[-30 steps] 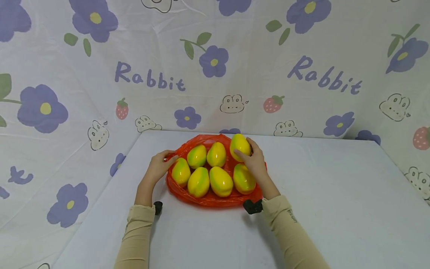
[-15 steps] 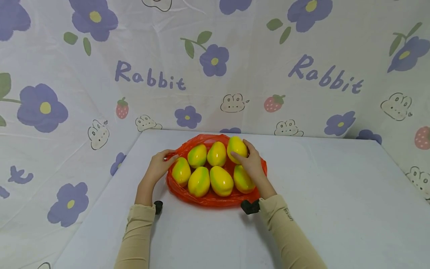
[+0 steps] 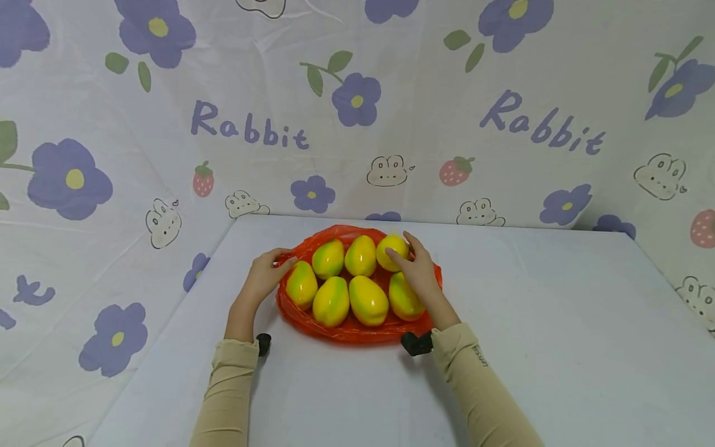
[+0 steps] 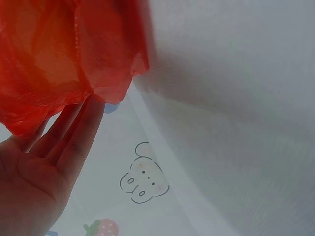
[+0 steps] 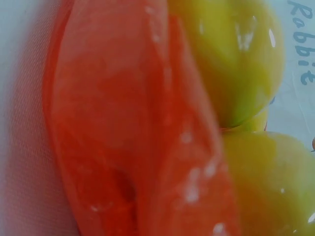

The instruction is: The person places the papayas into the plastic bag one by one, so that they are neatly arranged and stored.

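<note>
A red plastic bag [image 3: 341, 335] lies spread on the table, its rim rolled into a ring. Several glossy yellow-green mangoes [image 3: 368, 301] sit inside in two rough rows. At the left rim, my left hand [image 3: 261, 278] holds the bag's edge, thumb on the inner side. The left wrist view shows the fingers of the left hand [image 4: 44, 172] behind the red plastic [image 4: 44, 54]. My right hand [image 3: 421, 273] grips the mango [image 3: 391, 242] at the back right, thumb across its front. In the right wrist view, the bag wall [image 5: 108, 98] and mangoes [image 5: 231, 54] hide that hand.
The white table [image 3: 558, 323] extends around the bag, mostly to the right and in front. A patterned cloth backdrop [image 3: 424, 124] rises behind the table's back edge. A black camera mount [image 3: 417, 343] sits by the right wrist, another [image 3: 264, 343] by the left.
My right hand has moved slightly left with its mango. That mango has come down and tipped, its end now facing the camera. The left hand stays at the rim.
</note>
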`<state>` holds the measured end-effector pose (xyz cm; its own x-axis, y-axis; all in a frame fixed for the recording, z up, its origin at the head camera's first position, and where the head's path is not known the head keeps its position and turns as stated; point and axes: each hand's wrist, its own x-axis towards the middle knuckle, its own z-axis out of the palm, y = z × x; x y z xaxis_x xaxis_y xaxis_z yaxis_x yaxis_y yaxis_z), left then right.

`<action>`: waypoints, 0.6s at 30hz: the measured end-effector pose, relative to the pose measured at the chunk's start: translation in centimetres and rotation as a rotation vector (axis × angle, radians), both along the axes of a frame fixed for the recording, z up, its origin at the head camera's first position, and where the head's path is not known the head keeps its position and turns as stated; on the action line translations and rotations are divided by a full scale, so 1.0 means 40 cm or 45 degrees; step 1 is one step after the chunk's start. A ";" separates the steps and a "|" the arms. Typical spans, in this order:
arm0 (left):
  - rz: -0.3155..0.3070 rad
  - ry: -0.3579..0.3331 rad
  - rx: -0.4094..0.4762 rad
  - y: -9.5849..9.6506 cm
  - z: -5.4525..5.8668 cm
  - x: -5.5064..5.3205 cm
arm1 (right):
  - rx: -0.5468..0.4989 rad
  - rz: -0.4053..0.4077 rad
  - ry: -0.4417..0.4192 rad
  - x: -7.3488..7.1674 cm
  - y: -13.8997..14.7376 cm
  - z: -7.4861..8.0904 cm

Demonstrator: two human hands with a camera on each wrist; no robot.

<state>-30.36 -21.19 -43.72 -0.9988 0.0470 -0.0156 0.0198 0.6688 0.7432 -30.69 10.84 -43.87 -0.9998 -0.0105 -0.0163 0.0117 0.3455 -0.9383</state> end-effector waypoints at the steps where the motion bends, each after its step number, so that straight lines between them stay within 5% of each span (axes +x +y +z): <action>1: -0.003 0.001 -0.001 0.000 -0.001 0.000 | 0.005 -0.001 0.004 0.000 0.001 -0.001; 18: 0.004 -0.010 0.009 0.001 0.002 0.001 | -0.040 0.000 0.056 -0.001 0.005 -0.010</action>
